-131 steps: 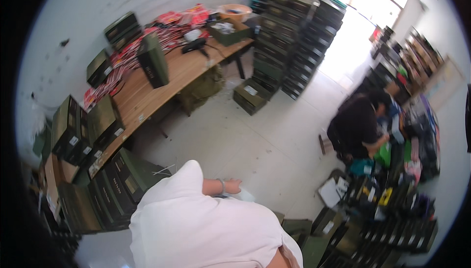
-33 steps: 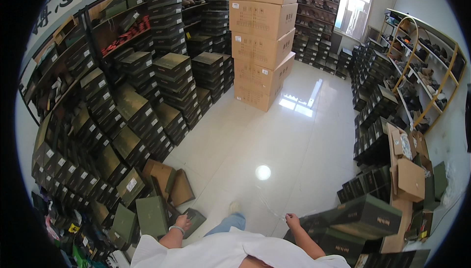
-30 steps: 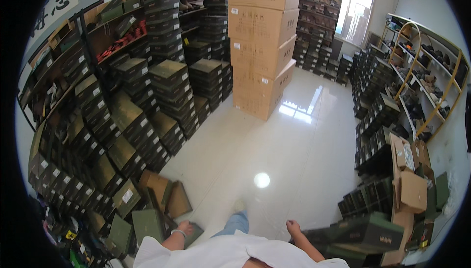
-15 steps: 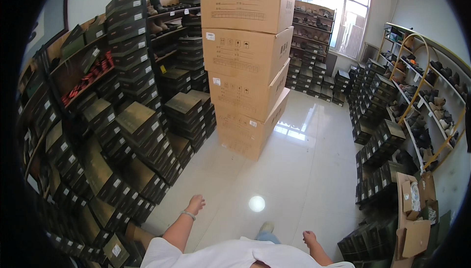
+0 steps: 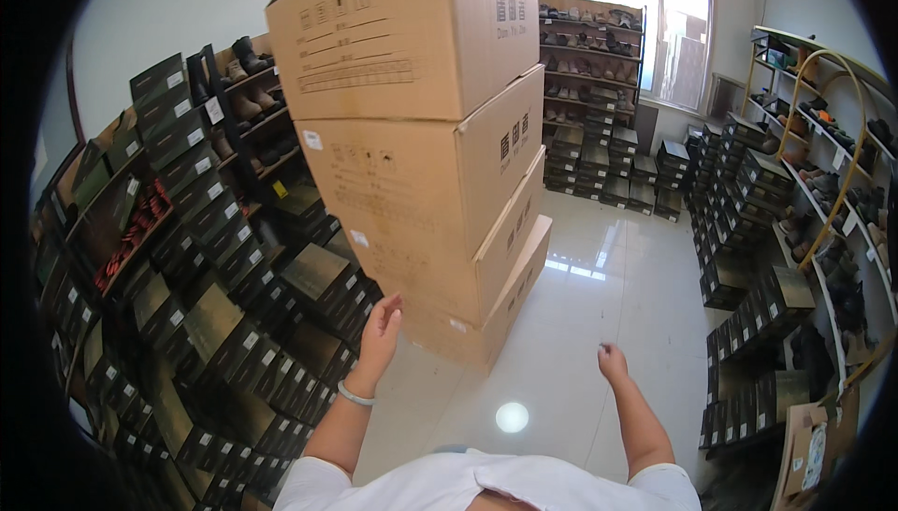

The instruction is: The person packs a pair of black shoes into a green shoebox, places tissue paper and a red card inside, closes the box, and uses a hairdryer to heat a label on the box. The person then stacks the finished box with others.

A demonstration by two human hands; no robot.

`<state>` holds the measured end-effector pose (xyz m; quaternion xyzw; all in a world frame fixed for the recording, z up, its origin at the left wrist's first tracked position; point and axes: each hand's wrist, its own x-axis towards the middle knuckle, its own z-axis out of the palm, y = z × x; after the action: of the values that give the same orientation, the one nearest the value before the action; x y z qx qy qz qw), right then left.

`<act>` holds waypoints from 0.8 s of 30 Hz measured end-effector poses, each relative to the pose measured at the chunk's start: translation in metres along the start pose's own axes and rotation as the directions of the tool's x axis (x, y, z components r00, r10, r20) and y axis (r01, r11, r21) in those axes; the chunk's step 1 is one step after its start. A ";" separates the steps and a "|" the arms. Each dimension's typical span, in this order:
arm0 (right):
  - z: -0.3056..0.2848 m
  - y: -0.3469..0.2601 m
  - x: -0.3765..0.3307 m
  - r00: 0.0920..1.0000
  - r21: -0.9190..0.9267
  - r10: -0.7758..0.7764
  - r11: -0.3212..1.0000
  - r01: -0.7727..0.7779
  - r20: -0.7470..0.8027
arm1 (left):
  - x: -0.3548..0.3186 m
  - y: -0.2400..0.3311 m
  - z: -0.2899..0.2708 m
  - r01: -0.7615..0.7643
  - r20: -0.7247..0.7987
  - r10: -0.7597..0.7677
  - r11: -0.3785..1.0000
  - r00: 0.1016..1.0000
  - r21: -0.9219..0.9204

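A tall stack of several large brown cardboard cartons (image 5: 374,174) rises in front of me, with printing and white labels on its sides. The top carton has a raised flap. My left hand (image 5: 382,329), with a pale bracelet at the wrist, is held up just in front of the lower cartons. Its fingers are loosely extended, it holds nothing, and I cannot tell whether it touches the cardboard. Farther right, over the floor and apart from the stack, my right hand (image 5: 612,361) has its fingers curled in. Nothing shows in it.
Stacked dark green shoeboxes (image 5: 220,324) crowd the left side, with shoe shelves behind. More shoeboxes (image 5: 748,324) line the right, below a shoe rack with a gold frame (image 5: 795,165). A shelf of shoes (image 5: 589,53) stands by the far window. Shiny white tiles (image 5: 561,324) cover the floor between.
I have come closer to the carton stack, which looms larger and farther left. Both hands have risen forward, the left one nearing the lower cartons.
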<state>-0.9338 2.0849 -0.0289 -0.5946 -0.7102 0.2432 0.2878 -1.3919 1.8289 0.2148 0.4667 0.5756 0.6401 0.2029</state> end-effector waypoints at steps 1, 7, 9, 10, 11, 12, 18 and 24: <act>-0.007 -0.024 0.046 0.999 0.046 -0.040 0.998 0.041 -0.009 | 0.027 0.017 0.019 -0.094 -0.012 0.095 0.994 0.995 0.056; -0.030 -0.199 0.278 0.946 0.326 -0.293 0.888 0.324 -0.142 | 0.145 0.080 0.089 -0.485 -0.016 0.534 0.780 0.846 0.395; -0.051 -0.252 0.350 0.928 0.394 -0.309 0.842 0.369 -0.209 | 0.178 0.086 0.103 -0.551 0.027 0.592 0.732 0.806 0.402; -0.057 -0.274 0.384 0.913 0.414 -0.323 0.817 0.402 -0.248 | 0.195 0.090 0.108 -0.581 0.041 0.623 0.701 0.781 0.413; -0.064 -0.299 0.416 0.881 0.389 -0.357 0.798 0.461 -0.310 | 0.211 0.091 0.112 -0.604 0.053 0.649 0.670 0.759 0.432; -0.074 -0.323 0.451 0.841 0.357 -0.389 0.777 0.519 -0.375 | 0.228 0.091 0.118 -0.629 0.066 0.677 0.636 0.733 0.447; -0.080 -0.429 0.650 0.800 0.467 -0.437 0.653 0.596 -0.411 | 0.280 0.098 0.162 -0.466 -0.164 0.667 0.655 0.727 0.594; -0.056 -0.508 0.800 0.829 0.743 -0.456 0.420 0.521 -0.324 | 0.283 0.096 0.199 -0.137 -0.480 0.616 0.691 0.624 0.710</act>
<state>-1.3548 2.7841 0.4560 -0.1724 -0.6498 0.4222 0.6081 -1.3363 2.1388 0.3875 0.3494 0.6619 0.5712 -0.3370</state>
